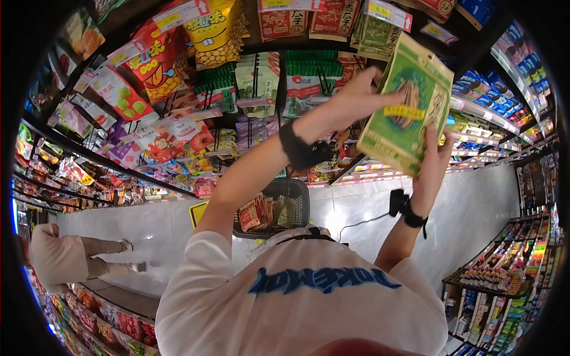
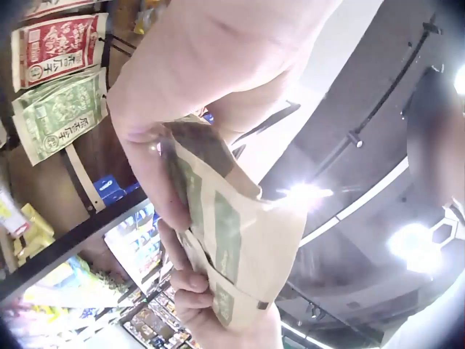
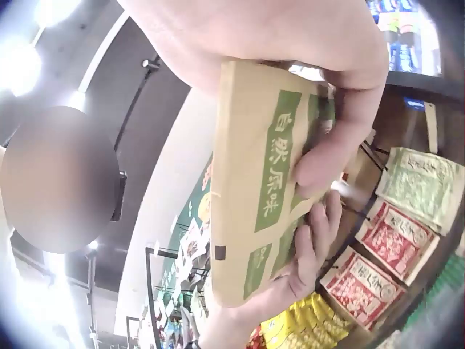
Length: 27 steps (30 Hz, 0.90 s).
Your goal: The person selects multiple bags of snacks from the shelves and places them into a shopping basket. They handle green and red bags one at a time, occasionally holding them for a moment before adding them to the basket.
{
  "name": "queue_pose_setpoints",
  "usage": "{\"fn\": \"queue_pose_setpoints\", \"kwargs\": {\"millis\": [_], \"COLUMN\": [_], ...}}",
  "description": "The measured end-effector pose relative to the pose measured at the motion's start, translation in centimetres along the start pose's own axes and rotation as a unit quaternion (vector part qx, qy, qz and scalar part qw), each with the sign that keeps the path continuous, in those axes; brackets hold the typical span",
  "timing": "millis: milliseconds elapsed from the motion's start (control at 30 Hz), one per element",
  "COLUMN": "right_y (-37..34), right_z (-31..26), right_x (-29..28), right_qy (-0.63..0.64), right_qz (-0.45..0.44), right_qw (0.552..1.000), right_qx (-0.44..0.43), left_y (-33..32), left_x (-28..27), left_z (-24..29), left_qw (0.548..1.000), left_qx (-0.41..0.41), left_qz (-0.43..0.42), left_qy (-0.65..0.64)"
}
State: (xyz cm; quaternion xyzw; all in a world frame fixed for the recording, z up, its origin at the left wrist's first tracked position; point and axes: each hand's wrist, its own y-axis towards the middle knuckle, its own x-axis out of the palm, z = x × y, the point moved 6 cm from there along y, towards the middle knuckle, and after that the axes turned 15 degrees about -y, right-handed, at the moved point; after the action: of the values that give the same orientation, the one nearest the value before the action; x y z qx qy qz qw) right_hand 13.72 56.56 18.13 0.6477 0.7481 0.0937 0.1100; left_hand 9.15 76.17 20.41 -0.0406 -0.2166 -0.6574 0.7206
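Note:
A green bag of sunflower seeds [image 1: 409, 133], with a striped seed printed on its front, is held up before the shelves. My left hand [image 1: 359, 95] grips its upper left edge, with a finger or thumb stretched across the front. Lower down, my right hand [image 1: 433, 159] holds the right edge near the bottom corner. The left wrist view shows a tan and green side of the bag [image 2: 247, 240] between both hands. In the right wrist view, fingers of both hands curl onto the printed bag [image 3: 247, 160].
A dark shopping basket [image 1: 306, 204] with red packs [image 1: 254, 215] and green packs [image 1: 286, 212] is below my arms. Hanging snack bags, including yellow ones [image 1: 215, 35], fill the shelves ahead. Another person [image 1: 59, 258] stands in the aisle at left.

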Motion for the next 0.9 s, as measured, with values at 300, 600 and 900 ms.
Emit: {"fn": "queue_pose_setpoints", "kwargs": {"millis": [300,600,900], "right_y": [-11.6,-20.4,-29.9], "right_z": [8.2,20.8,42.0], "right_x": [5.1,10.1,12.8], "right_qy": [-0.046,-0.076,-0.193], "right_qz": [-0.244,-0.422,-0.540], "right_qw": [0.959,0.868,0.732], "right_qx": [0.140,0.249,0.367], "left_y": [-14.6,-27.1,-37.1], "left_x": [-5.4,-13.6,-21.1], "left_z": [-5.6,-21.3,-38.7], "left_qw": [0.994,0.965,0.909], "left_qx": [-0.084,-0.184,-0.216], "left_qz": [-0.001,0.158,0.337], "left_qy": [-0.069,-0.098,-0.118]}}
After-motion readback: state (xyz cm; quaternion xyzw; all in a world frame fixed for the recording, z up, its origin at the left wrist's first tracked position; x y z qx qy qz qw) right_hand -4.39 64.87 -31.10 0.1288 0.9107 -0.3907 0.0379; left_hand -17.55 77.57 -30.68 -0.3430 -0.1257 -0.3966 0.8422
